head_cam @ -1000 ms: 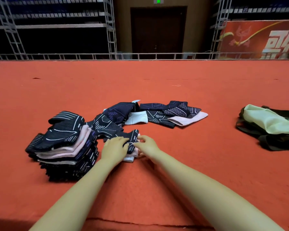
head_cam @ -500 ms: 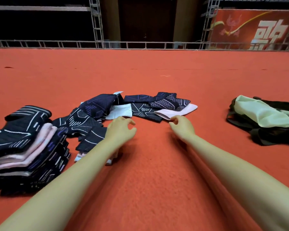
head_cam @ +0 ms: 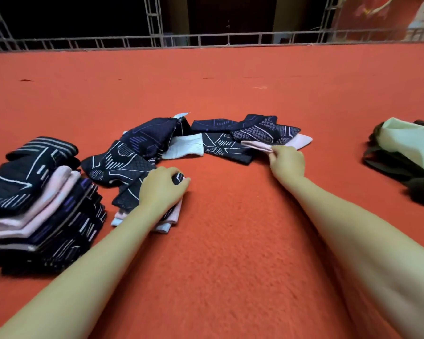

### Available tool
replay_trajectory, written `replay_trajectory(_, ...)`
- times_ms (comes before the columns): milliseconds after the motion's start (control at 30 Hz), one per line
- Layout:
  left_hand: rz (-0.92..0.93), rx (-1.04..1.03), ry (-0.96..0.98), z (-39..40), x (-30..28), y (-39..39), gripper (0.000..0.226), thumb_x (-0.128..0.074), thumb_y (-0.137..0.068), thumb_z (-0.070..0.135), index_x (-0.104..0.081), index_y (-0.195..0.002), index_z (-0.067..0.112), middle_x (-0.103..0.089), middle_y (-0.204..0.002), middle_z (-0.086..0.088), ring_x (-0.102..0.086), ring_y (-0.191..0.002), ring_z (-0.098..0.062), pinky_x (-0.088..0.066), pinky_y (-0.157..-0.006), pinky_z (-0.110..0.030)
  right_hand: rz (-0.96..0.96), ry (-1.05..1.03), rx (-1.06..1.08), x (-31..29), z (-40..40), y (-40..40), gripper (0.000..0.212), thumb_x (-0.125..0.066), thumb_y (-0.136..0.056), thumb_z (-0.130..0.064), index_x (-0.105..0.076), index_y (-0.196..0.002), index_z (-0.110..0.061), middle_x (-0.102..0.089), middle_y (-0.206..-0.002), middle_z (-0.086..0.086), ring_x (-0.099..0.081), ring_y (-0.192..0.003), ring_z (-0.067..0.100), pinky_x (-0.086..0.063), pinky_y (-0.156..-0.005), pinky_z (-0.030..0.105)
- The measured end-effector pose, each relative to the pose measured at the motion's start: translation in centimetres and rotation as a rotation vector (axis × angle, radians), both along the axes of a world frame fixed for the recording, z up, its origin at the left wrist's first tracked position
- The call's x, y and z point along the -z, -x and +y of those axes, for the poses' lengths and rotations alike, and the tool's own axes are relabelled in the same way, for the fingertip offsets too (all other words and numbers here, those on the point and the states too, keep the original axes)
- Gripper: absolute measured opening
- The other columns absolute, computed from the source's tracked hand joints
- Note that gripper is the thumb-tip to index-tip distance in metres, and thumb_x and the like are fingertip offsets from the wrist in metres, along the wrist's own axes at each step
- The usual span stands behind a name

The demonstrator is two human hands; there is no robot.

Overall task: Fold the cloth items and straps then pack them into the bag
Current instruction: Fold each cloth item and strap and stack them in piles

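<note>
- I see my left hand (head_cam: 163, 189) curled over a folded dark cloth (head_cam: 132, 196), fingers gripping its near end, beside the folded stack (head_cam: 34, 201).
- My right hand (head_cam: 288, 162) pinches the pink edge of an unfolded cloth (head_cam: 233, 145) on the red carpet (head_cam: 230, 241).
- The bag (head_cam: 406, 152) lies well apart, far right.

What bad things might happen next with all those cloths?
The folded stack leans, its layers fanned out, so it may topple if bumped. The right hand pinches only the pink edge of an unfolded cloth overlapping others, so pulling could drag them along. The left hand grips a folded piece, which might come undone when lifted.
</note>
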State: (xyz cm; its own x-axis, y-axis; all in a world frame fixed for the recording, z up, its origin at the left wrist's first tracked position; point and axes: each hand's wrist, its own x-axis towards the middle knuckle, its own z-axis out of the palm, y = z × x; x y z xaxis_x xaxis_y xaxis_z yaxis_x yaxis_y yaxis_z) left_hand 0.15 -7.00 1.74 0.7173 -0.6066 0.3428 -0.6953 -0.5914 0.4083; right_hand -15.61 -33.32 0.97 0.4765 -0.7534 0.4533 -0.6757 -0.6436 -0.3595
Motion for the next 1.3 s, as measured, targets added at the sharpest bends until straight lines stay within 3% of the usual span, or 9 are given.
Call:
replay_trajectory(167,-0.113,0.151,0.146,-0.4,-0.5,2.7,0.033,-0.058,-0.089,0.034,-0.061,-0.119,0.021,-0.055,-0.114,-0.001,-0.046,-0.113,-0.022,-0.043,-0.087,-0.037,-0.387,-0.132,-0.146,-3.4,2.3,2.4,0.018,-0.048,-0.092,-0.014,-0.064,-0.085,-0.014,-0.064,-0.079,0.008,-0.055,-0.076,0.026,-0.03,-0.062,0.032)
replay_trajectory(267,0.033,0.32,0.277,-1.4,-1.1,6.4,0.036,-0.055,-0.088,0.033,-0.06,-0.12,0.019,-0.057,-0.116,-0.004,-0.051,-0.113,-0.021,-0.04,-0.098,-0.034,-0.51,-0.236,-0.217,-6.1,4.4,3.5,0.021,-0.048,-0.091,-0.011,-0.053,-0.071,-0.015,-0.053,-0.065,0.001,-0.048,-0.069,0.02,-0.032,-0.061,0.032)
replay_trajectory(400,0.542,0.283,0.435,-2.7,-2.4,10.9,0.043,-0.059,-0.089,0.036,-0.053,-0.128,0.02,-0.055,-0.124,-0.008,-0.052,-0.11,-0.015,-0.041,-0.102,-0.034,-0.702,-0.504,-0.295,-9.7,8.0,5.2,0.024,-0.045,-0.091,-0.008,-0.051,-0.069,-0.014,-0.047,-0.062,0.0,-0.052,-0.062,0.019,-0.054,-0.056,0.035)
replay_trajectory(600,1.509,0.085,0.606,-0.7,-3.5,15.9,0.058,-0.049,-0.084,0.065,-0.04,-0.128,0.027,-0.045,-0.129,-0.01,-0.048,-0.119,-0.033,-0.047,-0.09,-0.051,-1.01,-0.853,-0.506,-14.6,13.7,8.1,0.023,-0.047,-0.096,-0.008,-0.057,-0.077,-0.016,-0.053,-0.065,0.0,-0.053,-0.053,0.008,-0.051,-0.052,0.024)
replay_trajectory(733,1.998,0.145,0.84,0.2,-3.2,17.8,0.051,-0.054,-0.086,0.056,-0.052,-0.107,0.01,-0.06,-0.107,-0.02,-0.062,-0.096,-0.034,-0.05,-0.086,-0.05,-1.066,-0.906,-0.548,-15.1,15.5,9.8,0.019,-0.047,-0.097,-0.01,-0.06,-0.085,-0.016,-0.054,-0.064,-0.001,-0.052,-0.051,0.011,-0.047,-0.049,0.023)
replay_trajectory(867,1.701,0.12,0.93,0.8,-3.2,18.4,0.016,-0.046,-0.096,0.013,-0.062,-0.097,0.01,-0.069,-0.062,-0.001,-0.065,-0.051,-0.011,-0.052,-0.052,-0.023,-1.061,-0.863,-0.379,-13.2,15.2,12.2,0.018,-0.049,-0.09,-0.004,-0.057,-0.078,-0.015,-0.049,-0.061,0.0,-0.047,-0.052,0.012,-0.047,-0.045,0.022)
replay_trajectory(967,1.299,0.022,0.792,1.3,-2.2,17.4,0.033,-0.05,-0.09,0.002,-0.055,-0.123,-0.002,-0.066,-0.096,-0.011,-0.063,-0.076,-0.02,-0.049,-0.066,-0.027,-1.028,-0.865,-0.253,-10.3,14.3,14.5,0.021,-0.053,-0.088,-0.005,-0.052,-0.07,-0.016,-0.047,-0.066,0.003,-0.047,-0.057,0.014,-0.042,-0.041,0.018)
replay_trajectory(1067,1.006,0.027,0.638,1.7,-1.3,17.5,0.035,-0.042,-0.089,-0.003,-0.053,-0.122,0.002,-0.06,-0.112,-0.01,-0.055,-0.093,-0.02,-0.042,-0.078,-0.026,-0.927,-0.848,-0.118,-5.7,13.8,16.1,0.02,-0.055,-0.086,-0.007,-0.05,-0.069,-0.015,-0.049,-0.068,0.005,-0.051,-0.059,0.016,-0.04,-0.041,0.018)
replay_trajectory(1300,0.676,0.117,0.565,1.4,0.5,17.0,0.026,-0.045,-0.09,0.002,-0.058,-0.112,0.009,-0.059,-0.098,0.0,-0.053,-0.09,-0.017,-0.035,-0.072,-0.021,-0.773,-0.654,0.04,0.3,14.4,17.9,0.012,-0.06,-0.086,-0.014,-0.054,-0.076,-0.01,-0.054,-0.062,0.006,-0.049,-0.047,0.008,-0.04,-0.049,0.023)
